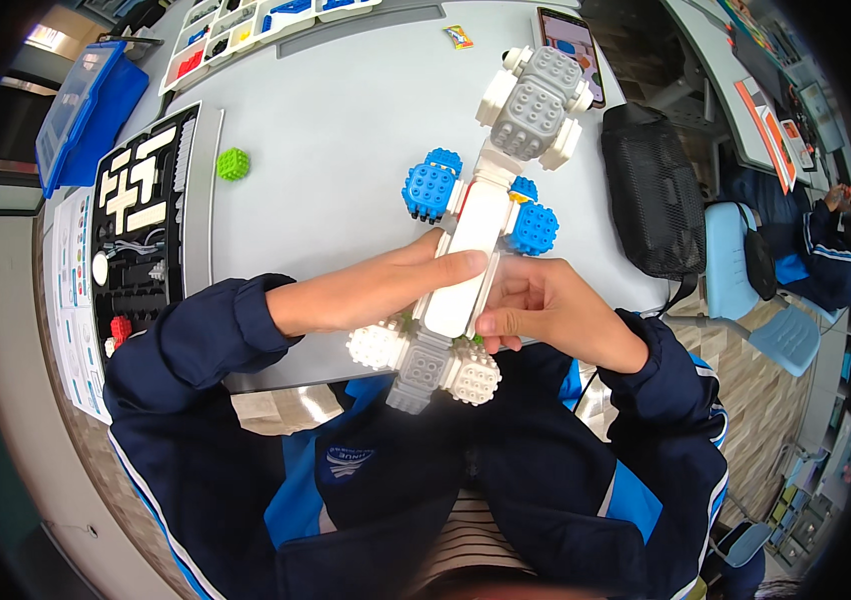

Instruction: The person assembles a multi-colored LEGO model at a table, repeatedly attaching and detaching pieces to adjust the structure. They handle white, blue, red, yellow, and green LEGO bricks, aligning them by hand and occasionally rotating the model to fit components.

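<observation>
Left hand closed about the middle of the model, thumb flat across its long white body, the other fingers mostly hidden beneath. Right hand half curled at the body's right side, near the lower end, thumb and fingertips drawn in close to the edge; could not tell whether anything was pinched between them. The model was held up slantwise in front of the chest, its far end over the desk, its near end past the desk's front edge. Far end: grey studded blocks with white pieces at the sides. Blue studded blocks stood out on both flanks above the hands; white studded blocks flanked the grey near end. A bit of green showed by the right thumb, too covered to identify. A green cube sat by itself on the left of the desk, near an opened kit case bearing white pieces and a small red block. Far edge: parts tray of sorted colours, small packet, phone partly behind the model. Black pouch lay at right. Another person sat beyond, by pale blue chairs.
</observation>
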{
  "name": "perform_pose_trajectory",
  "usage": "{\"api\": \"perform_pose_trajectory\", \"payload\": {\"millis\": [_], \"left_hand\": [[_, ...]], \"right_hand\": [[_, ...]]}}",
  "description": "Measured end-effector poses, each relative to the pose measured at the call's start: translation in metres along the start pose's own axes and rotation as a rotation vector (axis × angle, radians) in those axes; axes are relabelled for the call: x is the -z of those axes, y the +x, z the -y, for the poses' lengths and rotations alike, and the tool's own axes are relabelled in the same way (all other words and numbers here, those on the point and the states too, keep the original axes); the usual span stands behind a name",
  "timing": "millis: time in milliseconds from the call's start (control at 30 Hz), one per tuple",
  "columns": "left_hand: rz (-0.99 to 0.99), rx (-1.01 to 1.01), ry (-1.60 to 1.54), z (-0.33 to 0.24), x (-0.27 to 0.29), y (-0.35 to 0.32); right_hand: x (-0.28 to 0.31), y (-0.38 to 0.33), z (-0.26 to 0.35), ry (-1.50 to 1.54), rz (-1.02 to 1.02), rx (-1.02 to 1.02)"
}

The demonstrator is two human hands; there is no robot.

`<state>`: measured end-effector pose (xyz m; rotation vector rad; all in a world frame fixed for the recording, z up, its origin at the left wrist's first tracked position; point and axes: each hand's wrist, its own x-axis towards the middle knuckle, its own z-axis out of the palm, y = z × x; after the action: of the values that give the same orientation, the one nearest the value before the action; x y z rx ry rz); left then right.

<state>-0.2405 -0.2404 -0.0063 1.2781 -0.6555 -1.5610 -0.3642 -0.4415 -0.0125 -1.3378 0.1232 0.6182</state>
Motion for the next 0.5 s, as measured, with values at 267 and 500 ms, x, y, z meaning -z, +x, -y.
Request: {"api": "perform_pose_trajectory", "payload": {"millis": [267,500], "left_hand": [[-0.072,-0.033,0.030,0.008,-0.010,-0.001],[-0.193,-0.128,0.162,0.017,-0.013,0.004]], "right_hand": [[-0.003,-0.002,-0.008,0.070,0.030,-0.046],[-0.008,0.000,-0.010,0.066,-0.005,-0.061]]}}
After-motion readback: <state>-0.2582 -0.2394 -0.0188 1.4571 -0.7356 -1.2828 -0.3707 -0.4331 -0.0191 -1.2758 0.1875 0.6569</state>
